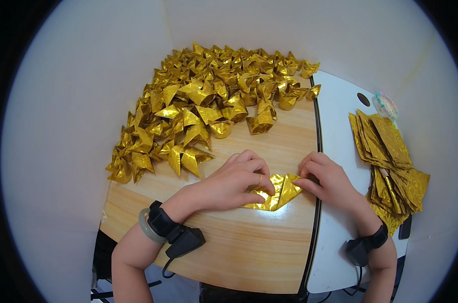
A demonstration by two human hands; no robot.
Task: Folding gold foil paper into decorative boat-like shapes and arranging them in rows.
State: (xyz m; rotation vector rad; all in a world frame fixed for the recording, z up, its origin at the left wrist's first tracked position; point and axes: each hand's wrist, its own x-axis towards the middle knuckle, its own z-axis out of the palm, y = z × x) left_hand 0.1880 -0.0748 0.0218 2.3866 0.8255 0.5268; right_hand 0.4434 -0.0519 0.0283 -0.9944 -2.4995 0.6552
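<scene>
A piece of shiny gold foil paper (275, 203), partly folded with slanting creases, lies on the wooden table (239, 247) between my hands. My left hand (231, 183) is closed on its left part, fingers bent and thumb against the foil. At the paper's right corner, my right hand (332, 183) pinches the edge between thumb and curled fingers. The left fingers cover some of the foil. Beyond my hands spreads a big heap of folded gold paper ingots (196, 93), several layers deep at the back and left.
On the white table (340, 242) at the right lie stacks of flat gold foil sheets (383, 139), with a slim gold stick-like thing (392, 191) on the lower stack. A pastel-coloured round item (386, 106) is behind them. Pale walls (77, 101) enclose the tables.
</scene>
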